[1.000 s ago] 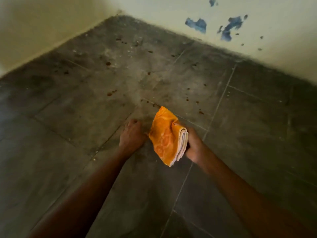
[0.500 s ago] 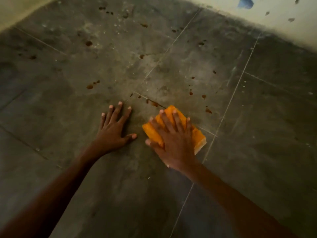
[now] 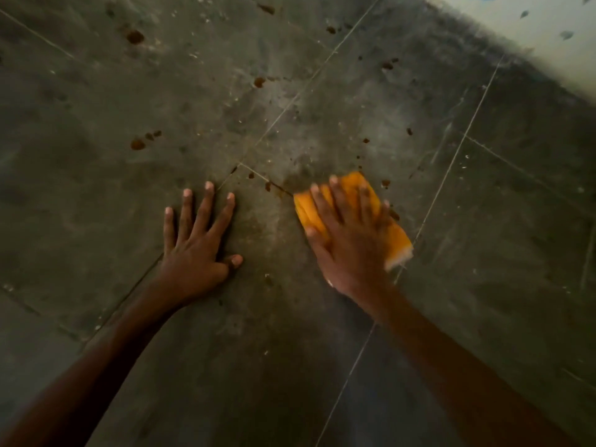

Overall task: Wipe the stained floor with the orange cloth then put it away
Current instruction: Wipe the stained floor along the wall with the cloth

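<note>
Hands press flat on a dark tiled floor [image 3: 96, 75], seen from above by the person's head camera. A right hand [image 3: 353, 243] lies palm-down with its fingers [image 3: 338, 201] spread on top of a folded orange cloth [image 3: 398, 235], holding it against the tiles rather than clutching it. Orange fabric shows past the fingertips at the far end and along the hand's right side, where the pale edges of the folded layers are visible at the near corner. That corner sits just beside a thin grout line [image 3: 451, 162] running diagonally up the frame. A left hand [image 3: 196, 246] rests open, fingers splayed and thumb out, directly on the bare floor a short way left of the cloth, touching nothing else. Brown stains [image 3: 138, 144] dot the tiles beyond both hands; a smeared streak [image 3: 274, 187] lies between the two hands, ending just beside the cloth's far left edge, and smaller specks sit close around the cloth. A pale wall [image 3: 554, 43] with small chipped patches crosses the upper right corner.
</note>
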### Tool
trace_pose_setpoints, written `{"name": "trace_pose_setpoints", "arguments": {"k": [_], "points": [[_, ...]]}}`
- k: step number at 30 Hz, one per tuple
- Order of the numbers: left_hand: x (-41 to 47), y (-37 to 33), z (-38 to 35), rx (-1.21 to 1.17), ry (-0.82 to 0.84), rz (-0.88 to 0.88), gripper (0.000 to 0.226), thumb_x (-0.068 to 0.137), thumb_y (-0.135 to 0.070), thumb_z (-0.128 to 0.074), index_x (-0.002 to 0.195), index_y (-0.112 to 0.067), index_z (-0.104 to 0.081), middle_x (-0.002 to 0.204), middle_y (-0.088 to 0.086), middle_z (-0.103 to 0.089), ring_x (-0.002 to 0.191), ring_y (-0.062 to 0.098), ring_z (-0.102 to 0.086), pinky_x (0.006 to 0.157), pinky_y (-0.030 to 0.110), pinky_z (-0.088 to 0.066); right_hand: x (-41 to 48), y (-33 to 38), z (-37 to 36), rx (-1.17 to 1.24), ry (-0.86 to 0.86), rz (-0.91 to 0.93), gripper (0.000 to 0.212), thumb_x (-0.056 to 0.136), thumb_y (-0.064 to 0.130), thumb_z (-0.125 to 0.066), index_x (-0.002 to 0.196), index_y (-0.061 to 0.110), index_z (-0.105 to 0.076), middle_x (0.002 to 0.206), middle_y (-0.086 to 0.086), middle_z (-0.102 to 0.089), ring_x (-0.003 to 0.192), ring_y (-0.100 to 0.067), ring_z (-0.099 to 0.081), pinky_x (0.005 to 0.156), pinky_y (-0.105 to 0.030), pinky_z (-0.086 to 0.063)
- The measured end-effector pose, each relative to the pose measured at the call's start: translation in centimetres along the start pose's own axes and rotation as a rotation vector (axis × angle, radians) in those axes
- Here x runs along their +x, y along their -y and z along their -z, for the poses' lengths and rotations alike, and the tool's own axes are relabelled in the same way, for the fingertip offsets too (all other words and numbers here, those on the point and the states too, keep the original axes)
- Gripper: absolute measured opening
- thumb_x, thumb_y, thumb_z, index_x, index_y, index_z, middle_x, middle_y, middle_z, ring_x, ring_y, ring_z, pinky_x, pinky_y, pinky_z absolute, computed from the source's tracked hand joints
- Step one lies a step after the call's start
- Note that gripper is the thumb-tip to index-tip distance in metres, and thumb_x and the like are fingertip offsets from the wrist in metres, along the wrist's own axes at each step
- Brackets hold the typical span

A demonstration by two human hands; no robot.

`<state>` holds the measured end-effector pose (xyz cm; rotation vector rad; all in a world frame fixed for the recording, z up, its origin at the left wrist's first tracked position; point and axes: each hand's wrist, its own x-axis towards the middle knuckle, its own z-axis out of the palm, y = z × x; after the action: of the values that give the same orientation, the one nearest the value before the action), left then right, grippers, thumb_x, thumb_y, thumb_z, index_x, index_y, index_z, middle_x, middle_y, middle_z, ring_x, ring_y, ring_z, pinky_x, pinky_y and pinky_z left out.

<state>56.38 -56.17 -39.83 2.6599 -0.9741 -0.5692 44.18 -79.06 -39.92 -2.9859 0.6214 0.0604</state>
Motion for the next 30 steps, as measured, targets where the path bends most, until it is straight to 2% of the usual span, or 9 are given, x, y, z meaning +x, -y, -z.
{"name": "trace_pose_setpoints", "arguments": {"k": [3,8,11,15,18,21,23,27,30], "points": [[-0.1,0.2,0.2,-0.028,-0.018,-0.002,0.098,0.082,-0.061,-0.052,0.151,-0.039,0.014,0.156,-0.005,0.034,0.141,0.022,0.037,0.115,0.047,0.021,3.0,5.7,0.1,0.074,-0.033,-0.015,0.067,0.1,0.059,-0.027,0.159,0.037,-0.003,0.169,0.003,-0.002,0.154,-0.038,0.004,0.116,-0.069,-0.007],[-0.3,0.0,0.7,-0.014,-0.007,0.032,0.098,0.087,-0.054,-0.058,0.149,-0.04,0.017,0.156,-0.001,0.035,0.14,0.027,0.037,0.116,0.045,0.02,-10.4,3.5,-0.1,0.062,0.09,0.244,0.066,0.1,0.054,-0.032,0.158,0.042,-0.002,0.168,0.009,0.004,0.155,-0.03,0.008,0.117,-0.066,-0.015],[-0.4,-0.4,0.5,-0.034,-0.021,0.035,0.099,0.087,-0.05,-0.059,0.151,-0.038,0.016,0.156,0.0,0.035,0.14,0.027,0.038,0.115,0.046,0.022,-6.9,-1.1,-0.3,0.009,0.055,0.114,0.065,0.098,0.058,-0.028,0.158,0.041,-0.007,0.169,0.007,-0.005,0.155,-0.032,0.0,0.116,-0.067,-0.015],[-0.3,-0.2,0.4,-0.085,-0.049,0.032,0.097,0.086,-0.042,-0.064,0.153,-0.037,0.006,0.159,-0.001,0.028,0.144,0.026,0.032,0.115,0.044,0.021,2.4,2.8,-0.3,0.041,-0.032,-0.107,0.067,0.099,0.056,-0.03,0.159,0.038,-0.006,0.169,0.003,-0.006,0.154,-0.035,0.0,0.119,-0.064,-0.01],[-0.4,0.2,0.8,-0.223,-0.126,0.039,0.087,0.088,-0.019,-0.065,0.154,-0.032,-0.01,0.163,-0.002,0.012,0.148,0.023,0.02,0.117,0.039,0.015,-3.1,6.0,-0.6,0.035,0.027,0.093,0.069,0.099,0.054,-0.033,0.159,0.037,-0.001,0.169,0.003,0.001,0.154,-0.033,0.007,0.12,-0.063,-0.008],[-0.5,0.6,0.9,-0.257,-0.113,0.015,0.085,0.088,-0.012,-0.062,0.154,-0.03,-0.012,0.164,-0.002,0.01,0.149,0.021,0.019,0.118,0.039,0.014,-11.7,3.0,-0.5,-0.018,0.081,0.324,0.071,0.094,0.056,-0.043,0.157,0.041,-0.016,0.168,0.006,-0.013,0.155,-0.031,-0.003,0.116,-0.063,-0.019],[-0.5,0.6,0.9,-0.239,-0.124,0.014,0.085,0.088,-0.013,-0.061,0.155,-0.029,-0.011,0.163,-0.003,0.01,0.149,0.021,0.019,0.119,0.041,0.013,-11.2,-1.0,-0.4,-0.036,0.079,0.275,0.069,0.092,0.057,-0.043,0.156,0.042,-0.022,0.166,0.007,-0.02,0.155,-0.031,-0.008,0.114,-0.064,-0.023],[-1.0,-0.4,1.2,-0.252,-0.26,0.08,0.076,0.078,-0.019,-0.073,0.146,-0.028,-0.039,0.157,-0.001,-0.025,0.146,0.024,-0.018,0.118,0.045,-0.02,-0.9,-0.3,0.1,0.003,-0.012,-0.055,0.068,0.094,0.058,-0.035,0.157,0.04,-0.017,0.167,0.005,-0.017,0.154,-0.033,-0.01,0.116,-0.063,-0.02],[-1.0,-1.1,2.4,-0.243,-0.413,0.14,0.051,0.07,-0.026,-0.08,0.117,-0.029,-0.06,0.122,-0.003,-0.053,0.112,0.02,-0.05,0.09,0.037,-0.043,1.7,6.3,-0.2,0.053,-0.038,-0.015,0.068,0.096,0.055,-0.034,0.158,0.039,-0.01,0.168,0.002,-0.012,0.154,-0.034,-0.004,0.117,-0.065,-0.012]]}}
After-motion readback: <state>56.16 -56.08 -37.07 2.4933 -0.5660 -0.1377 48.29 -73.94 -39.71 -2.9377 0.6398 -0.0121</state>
